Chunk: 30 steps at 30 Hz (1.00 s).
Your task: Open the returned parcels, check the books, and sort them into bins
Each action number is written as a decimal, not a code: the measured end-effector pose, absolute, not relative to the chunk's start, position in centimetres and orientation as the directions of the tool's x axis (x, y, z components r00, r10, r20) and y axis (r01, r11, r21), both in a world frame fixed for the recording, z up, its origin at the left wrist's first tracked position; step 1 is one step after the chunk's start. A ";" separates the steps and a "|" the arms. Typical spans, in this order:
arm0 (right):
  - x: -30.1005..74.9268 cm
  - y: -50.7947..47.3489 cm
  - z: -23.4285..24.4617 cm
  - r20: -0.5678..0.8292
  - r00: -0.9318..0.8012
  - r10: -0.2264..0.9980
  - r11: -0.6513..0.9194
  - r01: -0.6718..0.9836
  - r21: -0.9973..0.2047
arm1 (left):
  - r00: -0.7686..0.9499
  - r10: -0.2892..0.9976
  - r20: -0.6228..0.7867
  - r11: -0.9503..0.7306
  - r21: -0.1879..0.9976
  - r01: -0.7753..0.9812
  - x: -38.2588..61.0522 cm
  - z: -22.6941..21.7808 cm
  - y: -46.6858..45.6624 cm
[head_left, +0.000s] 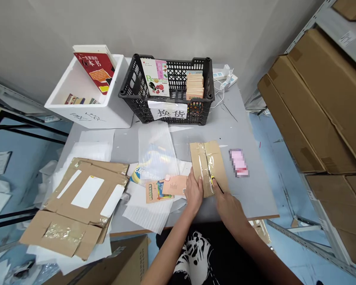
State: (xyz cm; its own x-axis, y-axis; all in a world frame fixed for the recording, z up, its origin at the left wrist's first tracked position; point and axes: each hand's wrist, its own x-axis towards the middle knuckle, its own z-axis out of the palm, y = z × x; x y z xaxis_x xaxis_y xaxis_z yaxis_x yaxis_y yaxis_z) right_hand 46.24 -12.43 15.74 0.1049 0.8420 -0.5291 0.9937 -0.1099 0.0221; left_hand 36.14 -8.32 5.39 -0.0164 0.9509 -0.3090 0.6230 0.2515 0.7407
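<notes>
Taped parcel point(207, 164) lay flat near the bench's point(255, 190) front edge; left hand point(194, 192) fingers gripped its near edge, right hand point(229, 206) fingers closed on a cutter point(215, 183), tip at the tape seam point(206, 158). Judged step: slitting the tape; the next move called for a shallow, straight cut

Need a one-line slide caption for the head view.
Left hand steadies a taped cardboard parcel on the grey table; right hand holds a cutter at its tape seam.

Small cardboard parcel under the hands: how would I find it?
On the grey table, in front of the black plastic crate, lies a small flat brown cardboard parcel. Unlike the bigger torn-open cardboard sheets, it is sealed with shiny clear tape.
</notes>
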 end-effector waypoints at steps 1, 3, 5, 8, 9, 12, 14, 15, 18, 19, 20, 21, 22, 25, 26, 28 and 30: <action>46.3 -13.4 16.0 -0.544 0.102 0.833 -0.109 0.994 0.019 | -0.019 0.953 -0.304 0.248 0.740 0.625 36.2 5.4 -8.3; 46.5 -15.1 16.3 -0.571 0.080 0.817 -0.097 0.995 0.001 | -0.020 0.956 -0.291 0.239 0.741 0.627 36.2 5.4 -8.3; 46.7 -16.4 16.4 -0.584 0.056 0.810 -0.084 0.996 -0.021 | -0.017 0.960 -0.281 0.230 0.749 0.622 36.2 5.3 -8.4; 46.6 -17.7 16.5 -0.569 0.061 0.820 -0.085 0.996 -0.016 | -0.019 0.960 -0.279 0.232 0.754 0.615 36.3 5.2 -8.5; 46.5 -17.9 16.5 -0.562 0.074 0.824 -0.092 0.996 -0.004 | -0.024 0.958 -0.284 0.238 0.751 0.616 36.3 5.2 -8.5; 46.1 -18.3 16.6 -0.563 0.119 0.818 -0.124 0.992 0.029 | -0.035 0.953 -0.300 0.255 0.740 0.622 36.5 5.0 -8.4; 46.0 -18.6 16.7 -0.565 0.137 0.814 -0.146 0.989 0.029 | -0.036 0.953 -0.302 0.257 0.735 0.628 36.5 4.8 -8.3; 46.0 -18.8 16.7 -0.558 0.136 0.819 -0.151 0.988 0.020 | -0.036 0.954 -0.299 0.254 0.734 0.630 36.6 4.8 -8.2; 46.0 -20.1 16.3 -0.525 0.123 0.842 -0.154 0.988 -0.015 | -0.041 0.959 -0.280 0.241 0.733 0.637 36.7 4.7 -8.2; 46.1 -20.7 16.1 -0.516 0.123 0.848 -0.159 0.987 -0.026 | -0.040 0.962 -0.271 0.233 0.733 0.639 36.7 4.7 -8.2; 46.2 -21.4 15.9 -0.510 0.121 0.852 -0.168 0.985 -0.047 | -0.040 0.963 -0.265 0.228 0.731 0.644 36.7 4.6 -8.4; 46.5 -22.1 15.7 -0.508 0.114 0.854 -0.179 0.980 -0.081 | -0.039 0.964 -0.264 0.225 0.726 0.650 36.7 4.7 -8.5; 46.8 -22.7 15.7 -0.502 0.102 0.859 -0.192 0.973 -0.131 | -0.035 0.964 -0.265 0.221 0.718 0.660 36.6 4.7 -8.5; 48.6 -23.9 15.8 -0.425 0.124 0.897 -0.290 0.891 -0.351 | -0.007 0.973 -0.230 0.165 0.677 0.717 36.2 5.2 -7.5; 49.4 -24.0 15.8 -0.399 0.186 0.898 -0.362 0.828 -0.428 | 0.014 0.982 -0.188 0.116 0.663 0.740 36.0 5.5 -6.6; 50.6 -23.5 15.6 -0.382 0.340 0.859 -0.510 0.620 -0.596 | 0.083 0.994 -0.065 -0.024 0.624 0.781 35.9 6.5 -3.7; 51.1 -22.6 14.4 -0.400 0.431 0.809 -0.558 0.350 -0.752 | 0.197 0.979 0.043 -0.187 0.553 0.812 36.1 7.7 0.2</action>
